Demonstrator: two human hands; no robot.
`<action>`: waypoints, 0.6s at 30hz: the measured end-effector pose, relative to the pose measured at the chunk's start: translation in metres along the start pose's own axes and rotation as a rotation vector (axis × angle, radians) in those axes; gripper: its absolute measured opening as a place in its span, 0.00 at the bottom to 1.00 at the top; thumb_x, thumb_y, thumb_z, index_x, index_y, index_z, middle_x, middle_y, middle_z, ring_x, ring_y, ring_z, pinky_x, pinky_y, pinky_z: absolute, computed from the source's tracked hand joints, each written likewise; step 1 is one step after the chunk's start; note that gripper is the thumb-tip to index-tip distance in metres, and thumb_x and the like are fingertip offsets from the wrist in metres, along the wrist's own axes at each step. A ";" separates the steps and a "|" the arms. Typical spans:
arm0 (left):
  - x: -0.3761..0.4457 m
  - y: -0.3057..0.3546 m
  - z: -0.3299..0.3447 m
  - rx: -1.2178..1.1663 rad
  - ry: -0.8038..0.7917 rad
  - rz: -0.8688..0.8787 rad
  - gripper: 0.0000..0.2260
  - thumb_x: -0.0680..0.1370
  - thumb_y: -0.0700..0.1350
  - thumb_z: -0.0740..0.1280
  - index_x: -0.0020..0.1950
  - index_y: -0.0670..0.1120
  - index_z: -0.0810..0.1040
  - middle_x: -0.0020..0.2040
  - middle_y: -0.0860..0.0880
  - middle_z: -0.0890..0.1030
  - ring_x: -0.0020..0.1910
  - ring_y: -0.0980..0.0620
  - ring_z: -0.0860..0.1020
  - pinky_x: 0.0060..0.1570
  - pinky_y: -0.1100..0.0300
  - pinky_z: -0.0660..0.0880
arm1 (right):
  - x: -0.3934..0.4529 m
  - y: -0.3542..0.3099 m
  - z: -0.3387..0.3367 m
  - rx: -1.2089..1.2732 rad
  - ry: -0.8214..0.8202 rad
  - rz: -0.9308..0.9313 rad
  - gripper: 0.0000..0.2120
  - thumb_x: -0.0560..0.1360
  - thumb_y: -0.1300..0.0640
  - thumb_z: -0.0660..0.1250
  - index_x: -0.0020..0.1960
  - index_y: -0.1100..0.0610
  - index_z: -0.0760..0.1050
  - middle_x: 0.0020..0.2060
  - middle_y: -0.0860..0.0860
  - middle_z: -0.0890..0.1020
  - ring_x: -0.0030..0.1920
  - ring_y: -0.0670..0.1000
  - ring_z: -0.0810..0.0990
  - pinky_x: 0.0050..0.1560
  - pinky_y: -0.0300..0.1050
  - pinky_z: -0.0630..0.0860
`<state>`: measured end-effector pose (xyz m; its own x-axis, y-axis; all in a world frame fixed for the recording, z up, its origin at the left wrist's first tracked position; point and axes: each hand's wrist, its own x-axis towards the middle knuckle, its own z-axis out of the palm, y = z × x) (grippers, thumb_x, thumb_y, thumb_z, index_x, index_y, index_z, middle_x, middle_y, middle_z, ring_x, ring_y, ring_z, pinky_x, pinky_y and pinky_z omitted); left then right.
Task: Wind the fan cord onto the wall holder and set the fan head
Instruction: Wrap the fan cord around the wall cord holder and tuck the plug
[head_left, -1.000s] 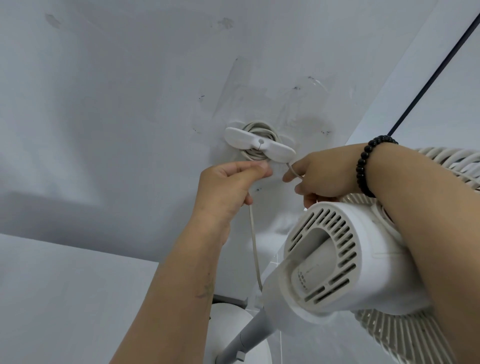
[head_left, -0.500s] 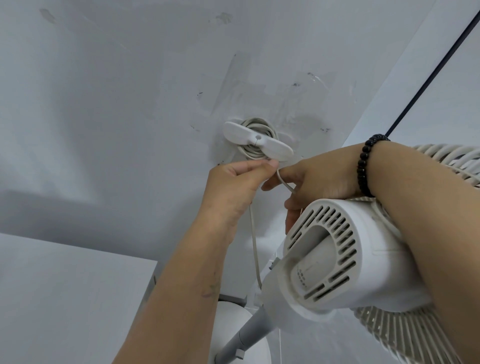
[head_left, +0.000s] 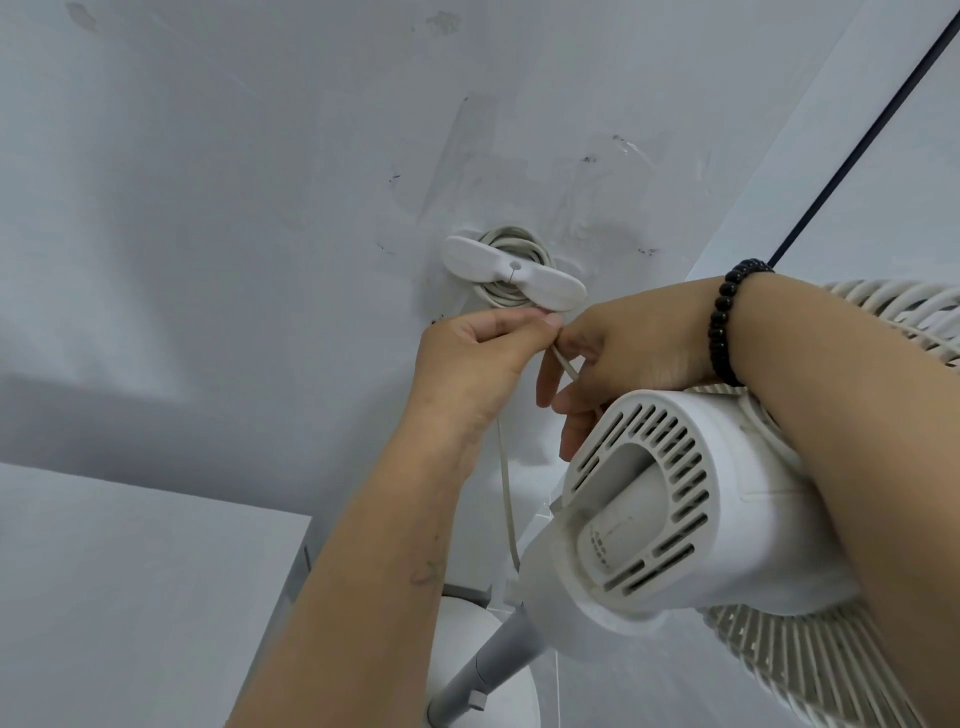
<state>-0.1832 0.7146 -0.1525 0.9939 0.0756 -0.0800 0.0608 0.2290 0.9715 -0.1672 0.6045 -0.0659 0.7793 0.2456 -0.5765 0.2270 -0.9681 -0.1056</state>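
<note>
Two hands (head_left: 545, 358) pinching cord (head_left: 506, 483), scuffed white wall (head_left: 208, 182), holder (head_left: 514, 273)

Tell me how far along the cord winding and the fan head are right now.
Done: several loops of cord already sit coiled behind the wall holder.
In hand: the left hand and right hand meet just below the holder, both pinching the cord.
Left: a slack length hangs down toward the fan pole, and the fan head is not being held, so setting it looks still to come.
</note>
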 end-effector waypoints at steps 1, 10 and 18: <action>0.000 0.000 -0.001 0.001 -0.001 0.004 0.02 0.72 0.45 0.75 0.42 0.52 0.85 0.30 0.60 0.81 0.23 0.66 0.74 0.44 0.66 0.69 | 0.000 0.001 0.000 0.007 0.011 -0.003 0.09 0.76 0.49 0.66 0.55 0.49 0.77 0.46 0.46 0.84 0.47 0.45 0.82 0.59 0.48 0.76; 0.007 0.000 -0.007 -0.049 0.121 0.015 0.08 0.66 0.40 0.79 0.40 0.46 0.82 0.29 0.57 0.80 0.22 0.64 0.72 0.31 0.70 0.67 | -0.002 0.001 -0.003 -0.009 -0.041 0.118 0.06 0.75 0.58 0.67 0.48 0.55 0.82 0.45 0.51 0.86 0.46 0.52 0.83 0.54 0.49 0.81; 0.007 -0.003 -0.013 -0.095 0.051 -0.122 0.05 0.69 0.46 0.75 0.41 0.45 0.84 0.47 0.46 0.86 0.22 0.56 0.60 0.29 0.63 0.61 | -0.003 0.012 -0.001 0.206 0.160 0.039 0.05 0.77 0.57 0.67 0.47 0.59 0.78 0.39 0.49 0.87 0.40 0.50 0.85 0.52 0.45 0.81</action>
<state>-0.1774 0.7273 -0.1593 0.9736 0.0905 -0.2094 0.1691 0.3297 0.9288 -0.1665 0.5921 -0.0647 0.8711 0.1964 -0.4501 0.0837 -0.9625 -0.2580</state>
